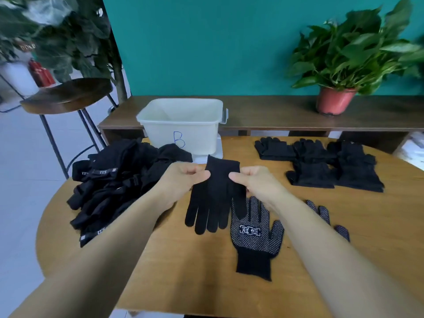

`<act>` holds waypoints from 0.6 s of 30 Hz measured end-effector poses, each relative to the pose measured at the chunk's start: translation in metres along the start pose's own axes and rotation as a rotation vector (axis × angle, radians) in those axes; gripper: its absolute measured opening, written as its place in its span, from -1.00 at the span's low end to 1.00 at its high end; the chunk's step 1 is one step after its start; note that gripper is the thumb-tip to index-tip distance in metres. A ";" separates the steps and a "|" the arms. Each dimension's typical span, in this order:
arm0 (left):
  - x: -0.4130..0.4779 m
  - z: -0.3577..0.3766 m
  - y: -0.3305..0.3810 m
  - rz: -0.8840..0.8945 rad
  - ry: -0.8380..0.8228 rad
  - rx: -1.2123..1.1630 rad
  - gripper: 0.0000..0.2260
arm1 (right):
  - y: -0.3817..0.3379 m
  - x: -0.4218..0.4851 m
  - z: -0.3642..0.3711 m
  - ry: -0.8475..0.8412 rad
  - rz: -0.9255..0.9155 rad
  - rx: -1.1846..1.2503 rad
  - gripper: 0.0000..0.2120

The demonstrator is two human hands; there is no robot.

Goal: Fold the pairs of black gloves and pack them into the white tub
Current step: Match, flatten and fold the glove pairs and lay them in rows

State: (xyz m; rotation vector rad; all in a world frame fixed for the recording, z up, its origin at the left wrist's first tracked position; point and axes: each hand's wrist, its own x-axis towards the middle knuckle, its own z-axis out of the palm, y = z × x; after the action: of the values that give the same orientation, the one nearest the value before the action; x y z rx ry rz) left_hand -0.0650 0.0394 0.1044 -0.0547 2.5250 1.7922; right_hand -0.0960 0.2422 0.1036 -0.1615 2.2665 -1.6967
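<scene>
Above the wooden table (183, 260), left hand (183, 177) and right hand (254, 182) pinch a black glove (213, 200) by its cuff; behind, the white tub (183, 127) bears a handwritten blue "B".

The wooden table (183, 271) bears a white tub (160, 136), black cloth heap (110, 191), folded gloves (321, 166) and dotted gloves (254, 237).

Potted plant (353, 49) on wooden shelf (263, 111); dark stool (68, 94) at far left.

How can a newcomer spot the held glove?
Find the white tub marked B. Just in front, the left hand and right hand pinch the held glove near its cuff. It shows plain black, unlike the white-dotted glove lying beside it.
</scene>
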 end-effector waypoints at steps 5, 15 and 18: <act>0.017 -0.024 0.002 0.066 0.097 0.067 -0.86 | -0.018 0.018 0.008 0.103 -0.127 -0.045 -0.60; -0.045 -0.004 -0.108 0.010 -0.095 0.161 -0.65 | 0.093 -0.029 0.059 -0.145 -0.137 -0.331 -0.71; -0.055 -0.004 -0.113 0.040 -0.089 0.186 -0.71 | 0.100 -0.039 0.067 -0.144 -0.283 -0.526 -0.73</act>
State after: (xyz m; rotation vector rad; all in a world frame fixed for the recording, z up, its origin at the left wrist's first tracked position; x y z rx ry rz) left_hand -0.0042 -0.0018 0.0023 0.0806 2.6330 1.5269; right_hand -0.0292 0.2208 -0.0013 -0.7231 2.6168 -1.1098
